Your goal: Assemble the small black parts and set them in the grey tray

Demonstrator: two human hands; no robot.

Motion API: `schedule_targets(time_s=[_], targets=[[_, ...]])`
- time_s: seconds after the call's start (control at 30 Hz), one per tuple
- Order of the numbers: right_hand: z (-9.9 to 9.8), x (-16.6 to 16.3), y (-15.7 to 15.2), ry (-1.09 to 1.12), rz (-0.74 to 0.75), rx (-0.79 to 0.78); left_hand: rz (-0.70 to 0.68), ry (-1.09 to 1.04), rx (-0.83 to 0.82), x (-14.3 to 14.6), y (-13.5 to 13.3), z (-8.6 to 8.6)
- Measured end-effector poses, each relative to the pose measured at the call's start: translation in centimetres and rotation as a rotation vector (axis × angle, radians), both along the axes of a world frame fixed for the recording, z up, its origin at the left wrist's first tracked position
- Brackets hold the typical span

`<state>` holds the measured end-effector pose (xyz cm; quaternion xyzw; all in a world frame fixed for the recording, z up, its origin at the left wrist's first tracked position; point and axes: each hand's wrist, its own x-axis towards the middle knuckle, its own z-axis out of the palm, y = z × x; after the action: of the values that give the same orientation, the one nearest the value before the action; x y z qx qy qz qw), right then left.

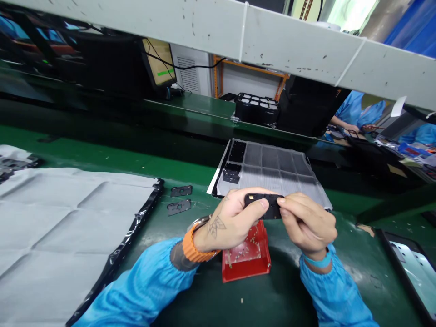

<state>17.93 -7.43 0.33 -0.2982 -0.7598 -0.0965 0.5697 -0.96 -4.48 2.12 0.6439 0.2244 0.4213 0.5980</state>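
Between my two hands is a small black plastic plate (pixel 273 210) with a gold-coloured patch near its left end. My left hand (pixel 235 217) grips it, thumb across its front. The thumb and fingertips of my right hand (pixel 308 222) are pinched at its right end; whether they also hold some tiny part is too small to tell. Below my hands, a red bin (pixel 245 271) contains many tiny light-coloured pieces. Two similar black plates, one nearer (pixel 179 207) and one farther (pixel 181 190), lie on the green table to the left.
A large tray under a grey sheet (pixel 78 227) covers the left side. Beyond my hands, another sheet-lined tray (pixel 272 163) carries several black plates along its left side. A dark-framed panel (pixel 412 268) lies at right. A white beam (pixel 204 27) crosses overhead. Co-workers' blue sleeves show at far right.
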Motion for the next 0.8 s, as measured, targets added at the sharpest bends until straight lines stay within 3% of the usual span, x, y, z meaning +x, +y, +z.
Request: schedule_targets(time_s=[0.23,0.57,0.8], targets=[[-0.09,-0.12,-0.01,0.022,-0.006,0.009,0.023,0.049,0.08,-0.12,-0.24,-0.05],[-0.43,-0.17,-0.04,0.035,0.002,0.044,-0.001,0.015,0.033,-0.01,-0.56,0.76],[-0.69,0.11,0.27,0.03,0.023,-0.002,0.05,0.068,0.066,-0.06,-0.22,0.41]])
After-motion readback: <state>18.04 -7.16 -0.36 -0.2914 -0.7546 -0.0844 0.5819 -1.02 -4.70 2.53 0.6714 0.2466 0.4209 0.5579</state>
